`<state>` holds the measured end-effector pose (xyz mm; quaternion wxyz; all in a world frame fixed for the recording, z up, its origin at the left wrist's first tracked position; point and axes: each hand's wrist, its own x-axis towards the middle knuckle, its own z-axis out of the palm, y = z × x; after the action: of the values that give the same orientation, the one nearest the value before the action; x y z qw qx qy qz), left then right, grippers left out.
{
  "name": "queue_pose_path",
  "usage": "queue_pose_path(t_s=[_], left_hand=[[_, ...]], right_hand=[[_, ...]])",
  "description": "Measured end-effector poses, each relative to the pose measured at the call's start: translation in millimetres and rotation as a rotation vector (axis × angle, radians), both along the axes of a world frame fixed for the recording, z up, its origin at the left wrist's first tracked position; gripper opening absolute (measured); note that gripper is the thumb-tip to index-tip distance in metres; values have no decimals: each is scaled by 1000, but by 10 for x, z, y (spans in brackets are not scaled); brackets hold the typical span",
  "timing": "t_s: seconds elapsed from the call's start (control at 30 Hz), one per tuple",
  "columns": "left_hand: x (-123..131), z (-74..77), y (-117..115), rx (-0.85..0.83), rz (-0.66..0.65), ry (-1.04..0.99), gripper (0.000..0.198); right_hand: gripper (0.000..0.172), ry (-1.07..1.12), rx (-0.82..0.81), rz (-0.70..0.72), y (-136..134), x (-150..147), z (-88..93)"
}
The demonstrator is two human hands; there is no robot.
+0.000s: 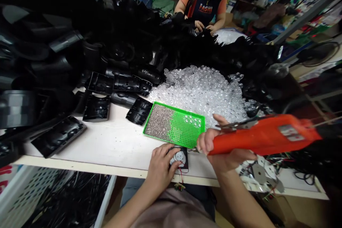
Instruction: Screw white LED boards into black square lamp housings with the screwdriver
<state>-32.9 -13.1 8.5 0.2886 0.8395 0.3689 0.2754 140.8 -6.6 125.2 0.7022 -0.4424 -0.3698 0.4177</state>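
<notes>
My left hand (161, 162) presses a small black housing (185, 152) down at the table's front edge, fingers and thumb around its sides. On the housing sits a round grey metal part (179, 157), from which red wires lead to a small circuit board (179, 186) below the edge. A red electric screwdriver (256, 137) lies in the grip of my right hand (223, 155), its tip pointing left, close to the housing. Just behind both hands is a green tray (199, 139), with many small screws (160, 121) on its left and several clear round pieces (192, 120) at upper right.
Clear plastic pieces (203, 89) form a heap behind the tray. Black plastic shells (97, 108) lie to the left, with more piled behind. Flat metal parts and wires (263, 172) are at right. A white crate (34, 196) stands below left. Another person (204, 9) works across the table.
</notes>
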Motion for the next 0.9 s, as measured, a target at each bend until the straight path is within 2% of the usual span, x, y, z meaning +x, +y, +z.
queue_pose_path(t_s=[0.17,0.27,0.37,0.57,0.7,0.83,0.9], left_hand=[[6,13,6,8,-6,-2,30],[7,16,8,2,-10,1,31],[8,12,4,3,-7,3,30],[7,16,-6,8,6,-3,30],[7,17,-9,-7,-3,-4,30],[5,11,-13,-15,-3,-6,29],[4,9,-15,-25,-2,4,29]], right_hand=[[88,82,30,-20,-178,-135,-337],[82,102,33,5,-187,-157,-446],[74,93,17,22,-182,-160,-459],[79,56,6,37,-172,-184,-464],[74,41,40,78,-185,-197,-497],[52,-18,106,173,-236,-180,-541],[45,-35,72,230,-259,-154,-574]])
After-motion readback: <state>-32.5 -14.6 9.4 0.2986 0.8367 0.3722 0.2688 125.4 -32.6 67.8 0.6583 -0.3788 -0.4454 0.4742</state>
